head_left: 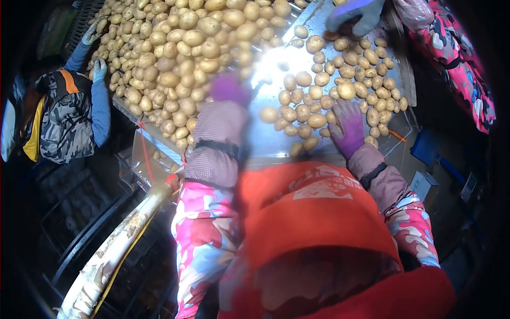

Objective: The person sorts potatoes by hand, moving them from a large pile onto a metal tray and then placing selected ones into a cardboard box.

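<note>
My left hand (229, 89), in a purple glove, is smeared by motion at the right edge of a big heap of potatoes (170, 80). Its fingers do not show clearly, so any hold is hidden. My right hand (349, 126), in a purple glove with greyish fingers, lies with fingers stretched out and open against the near edge of a loose spread of potatoes (346, 90). Both groups rest on a shiny metal table (265, 141). A single potato (269, 114) sits a little apart, between my two hands.
Across the table a co-worker's gloved hand (361, 17) reaches over the potatoes. At the left another person's gloved hands (99, 69) touch the heap. A wrapped white pole (117, 250) slants up at my left. A small box (423, 186) stands at the right.
</note>
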A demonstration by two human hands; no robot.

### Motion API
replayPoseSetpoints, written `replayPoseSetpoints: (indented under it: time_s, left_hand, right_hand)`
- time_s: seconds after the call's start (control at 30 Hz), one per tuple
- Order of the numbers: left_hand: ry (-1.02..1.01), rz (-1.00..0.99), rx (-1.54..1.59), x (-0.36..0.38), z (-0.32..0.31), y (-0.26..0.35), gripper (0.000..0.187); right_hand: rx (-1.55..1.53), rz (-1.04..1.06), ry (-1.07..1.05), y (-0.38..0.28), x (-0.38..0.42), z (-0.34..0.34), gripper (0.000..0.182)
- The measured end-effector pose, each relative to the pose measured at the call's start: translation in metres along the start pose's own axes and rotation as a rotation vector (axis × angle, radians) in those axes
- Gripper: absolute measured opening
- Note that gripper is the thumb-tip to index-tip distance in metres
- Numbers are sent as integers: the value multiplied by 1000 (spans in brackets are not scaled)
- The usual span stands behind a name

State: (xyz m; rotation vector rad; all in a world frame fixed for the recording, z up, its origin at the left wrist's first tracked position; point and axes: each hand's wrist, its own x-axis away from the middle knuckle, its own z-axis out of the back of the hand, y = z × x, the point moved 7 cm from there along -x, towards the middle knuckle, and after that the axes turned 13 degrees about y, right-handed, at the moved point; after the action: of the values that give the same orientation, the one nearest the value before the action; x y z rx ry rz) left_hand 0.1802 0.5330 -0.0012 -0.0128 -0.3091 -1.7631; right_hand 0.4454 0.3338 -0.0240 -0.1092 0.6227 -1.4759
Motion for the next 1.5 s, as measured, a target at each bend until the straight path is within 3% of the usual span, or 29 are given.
replayPoseSetpoints:
  time_s: [0.07, 0.17, 0.3, 0.4, 0.5, 0.57, 0.7, 1.33, 1.43, 1.5]
  left_hand:
    - [50, -62, -88, 8, -4, 13, 35]
    - [251, 10, -87, 14, -15, 15, 30]
    - [5, 114, 186, 20, -17, 5, 28]
    - [269, -9, 458, 37, -8, 7, 30]
    - [126, -350, 175, 56, -33, 52, 39]
    - [112, -412, 100, 50, -45, 74, 39]
    - [145, -342, 45, 22, -56, 88, 38]
    - [153, -292, 85, 39, -54, 90, 36]
    - [154, -255, 158, 34, -54, 90, 36]
    - [150, -190, 389, 38, -50, 80, 36]
  right_hand:
    - [-10, -4, 22, -6, -4, 5, 46]
    - [8, -8, 21, 0, -1, 2, 46]
    - [-10, 11, 45, 5, 6, 1, 48]
    - [-27, -19, 21, 1, 2, 5, 50]
    - [-38, -13, 2, 6, 5, 2, 52]
    - [-34, -1, -19, 5, 4, 3, 53]
    - [-25, -10, -24, 6, 7, 2, 55]
    - [-31, -32, -16, 8, 8, 0, 56]
    - [-32, -35, -37, 6, 8, 5, 53]
    - [20, -13, 2, -1, 1, 8, 49]
